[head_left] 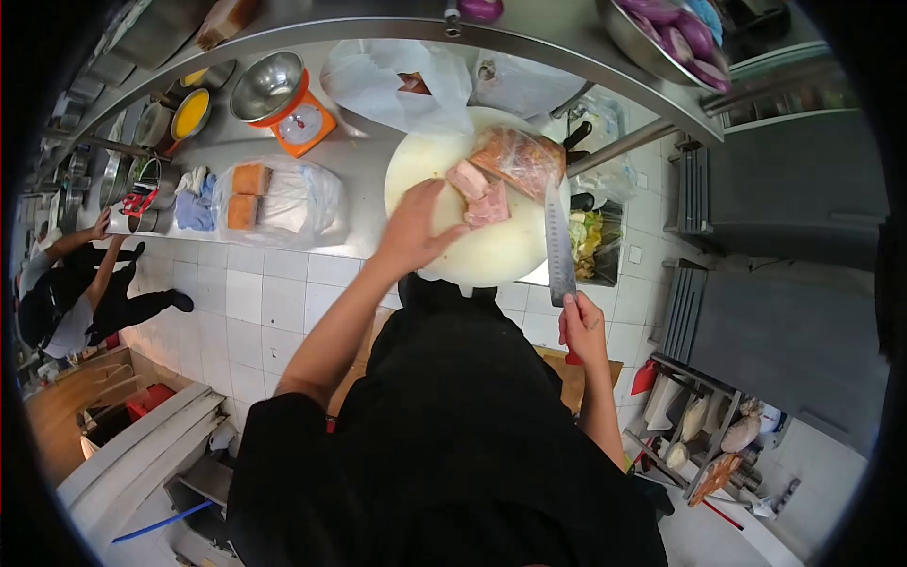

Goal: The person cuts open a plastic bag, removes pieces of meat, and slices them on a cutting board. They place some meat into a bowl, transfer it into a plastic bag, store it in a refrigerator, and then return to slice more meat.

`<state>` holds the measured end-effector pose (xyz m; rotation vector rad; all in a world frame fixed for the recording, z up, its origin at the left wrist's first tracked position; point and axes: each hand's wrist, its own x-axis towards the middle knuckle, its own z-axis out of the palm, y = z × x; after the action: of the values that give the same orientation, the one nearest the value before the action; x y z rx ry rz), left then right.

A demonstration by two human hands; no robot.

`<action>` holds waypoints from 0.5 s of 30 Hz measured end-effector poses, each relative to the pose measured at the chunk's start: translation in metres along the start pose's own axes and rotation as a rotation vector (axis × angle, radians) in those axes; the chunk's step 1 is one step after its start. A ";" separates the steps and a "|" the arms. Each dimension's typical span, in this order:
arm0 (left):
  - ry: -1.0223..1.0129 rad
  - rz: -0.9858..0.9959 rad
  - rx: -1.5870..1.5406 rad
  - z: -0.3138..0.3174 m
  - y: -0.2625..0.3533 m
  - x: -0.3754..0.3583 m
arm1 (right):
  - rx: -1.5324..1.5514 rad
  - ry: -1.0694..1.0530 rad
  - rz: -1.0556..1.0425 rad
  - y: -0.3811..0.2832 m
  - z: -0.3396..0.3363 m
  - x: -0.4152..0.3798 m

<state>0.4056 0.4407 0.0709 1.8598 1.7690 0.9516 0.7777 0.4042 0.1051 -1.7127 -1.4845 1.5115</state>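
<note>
A round white cutting board (416,156) lies on the steel counter in front of me. Pink cut pieces of meat (487,206) rest near its middle, with a larger plastic-wrapped slab of meat (520,161) just behind. My left hand (414,230) is over the board's left side, fingers and thumb spread, thumb tip close to the cut pieces. In my right hand (584,326) is a long knife (557,246), gripped by its red handle. Its blade points away from me across the board's right edge, the tip beside the wrapped slab.
Left of the board are a bag with orange-brown blocks (246,197) and an orange scale (304,126) bearing a steel bowl (269,87). A steel shelf (378,30) crosses above the counter. Vegetable scraps fill a bin (593,248) at right. Another person (76,293) stands at far left.
</note>
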 end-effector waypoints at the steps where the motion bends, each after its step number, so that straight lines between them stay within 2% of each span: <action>1: 0.016 0.012 -0.007 0.020 0.008 0.011 | 0.012 -0.009 0.003 0.007 -0.004 -0.001; 5: 0.034 -0.001 0.034 0.047 0.040 0.038 | 0.039 -0.019 -0.001 0.022 -0.014 -0.004; 7: 0.045 0.117 0.196 0.057 0.049 0.028 | 0.045 -0.014 0.006 0.027 -0.018 -0.003; 11: 0.093 0.221 0.130 0.070 0.026 0.019 | 0.004 -0.016 -0.022 0.035 -0.027 -0.002; 13: 0.308 0.086 0.120 0.071 -0.007 0.033 | 0.024 -0.016 -0.014 0.044 -0.033 -0.001; 14: 0.306 0.085 0.125 0.070 -0.011 0.043 | 0.030 -0.020 -0.013 0.047 -0.035 0.000; 15: 0.207 -0.057 0.172 0.067 -0.014 0.054 | 0.032 -0.026 -0.015 0.046 -0.037 0.001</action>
<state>0.4416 0.5058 0.0260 1.8580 2.0737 1.0316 0.8302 0.4011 0.0781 -1.6658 -1.4746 1.5466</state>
